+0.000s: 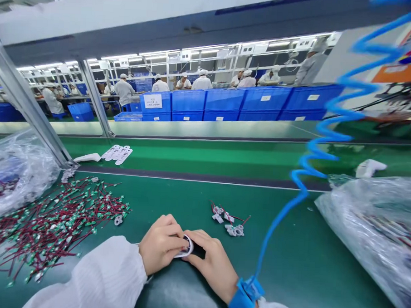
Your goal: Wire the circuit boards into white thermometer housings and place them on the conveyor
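Between my two hands, low over the green work surface, is a small white plastic housing [188, 251] with a rounded end and a dark inside. My left hand [163, 244] is closed on its left side, fingertips at the opening and covering much of it. The thumb and fingers of my right hand [212, 258] pinch the rounded end. A blue wrist strap [246, 297] with a coiled cord sits on my right wrist. Beyond my hands lie a few small grey-white parts with red wires [234, 229]. To the left spreads a large heap of red-wired green boards [62, 220].
Clear plastic bags of parts stand at the left [19, 168] and right [375, 234]. The blue coiled cord [301, 190] hangs down on the right. White flat pieces [117, 154] and a white handle-shaped shell [370, 168] lie on the far green strip. Blue bins [224, 100] and people are behind.
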The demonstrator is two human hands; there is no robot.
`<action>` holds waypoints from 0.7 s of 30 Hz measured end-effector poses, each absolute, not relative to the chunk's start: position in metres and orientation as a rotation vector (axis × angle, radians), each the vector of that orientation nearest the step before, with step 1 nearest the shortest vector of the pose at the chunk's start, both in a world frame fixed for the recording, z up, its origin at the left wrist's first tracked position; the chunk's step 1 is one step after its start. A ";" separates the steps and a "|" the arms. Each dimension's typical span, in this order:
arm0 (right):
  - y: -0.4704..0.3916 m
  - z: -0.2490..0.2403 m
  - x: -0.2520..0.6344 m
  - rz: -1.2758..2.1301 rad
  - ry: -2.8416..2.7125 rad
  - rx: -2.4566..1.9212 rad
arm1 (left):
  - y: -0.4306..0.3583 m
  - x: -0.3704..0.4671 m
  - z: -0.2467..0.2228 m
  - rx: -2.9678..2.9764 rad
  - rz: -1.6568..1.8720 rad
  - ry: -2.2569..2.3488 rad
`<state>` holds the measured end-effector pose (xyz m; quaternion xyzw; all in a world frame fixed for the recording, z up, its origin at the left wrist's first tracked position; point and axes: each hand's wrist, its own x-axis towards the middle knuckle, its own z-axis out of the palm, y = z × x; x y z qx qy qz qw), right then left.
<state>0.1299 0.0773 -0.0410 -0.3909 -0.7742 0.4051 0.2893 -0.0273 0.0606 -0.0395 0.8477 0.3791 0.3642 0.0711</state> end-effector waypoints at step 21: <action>0.069 -0.040 0.128 0.909 -2.158 -1.092 | 0.061 -0.025 -0.033 2.392 0.887 1.420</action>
